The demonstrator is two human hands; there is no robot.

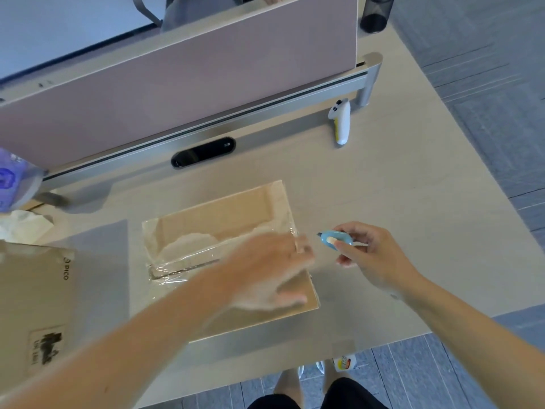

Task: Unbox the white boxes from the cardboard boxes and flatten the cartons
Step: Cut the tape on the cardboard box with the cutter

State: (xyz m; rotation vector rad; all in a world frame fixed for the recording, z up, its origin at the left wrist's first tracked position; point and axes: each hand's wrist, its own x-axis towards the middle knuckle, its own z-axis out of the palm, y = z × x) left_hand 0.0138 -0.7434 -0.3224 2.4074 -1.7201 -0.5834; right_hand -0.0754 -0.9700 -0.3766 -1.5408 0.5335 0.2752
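Observation:
A flat brown cardboard box [224, 214] lies in the middle of the desk, wrapped in clear plastic film [177, 261] that is wrinkled and partly torn. My left hand [265, 270] rests open on the box's right half, fingers spread and blurred, fingertips near its right edge. My right hand [371, 258] hovers just right of the box and holds a small light-blue cutter [336, 239], its tip pointing left toward the box's edge. A second brown carton [32, 305] with a printed label lies at the left edge. No white box is visible.
A pink divider panel [191, 84] with a metal rail stands behind the desk. A white controller [342, 121] lies at the back right. Crumpled white paper [23, 228] and a bluish bag [14, 178] sit at left. The desk's front edge [383, 343] runs near my legs.

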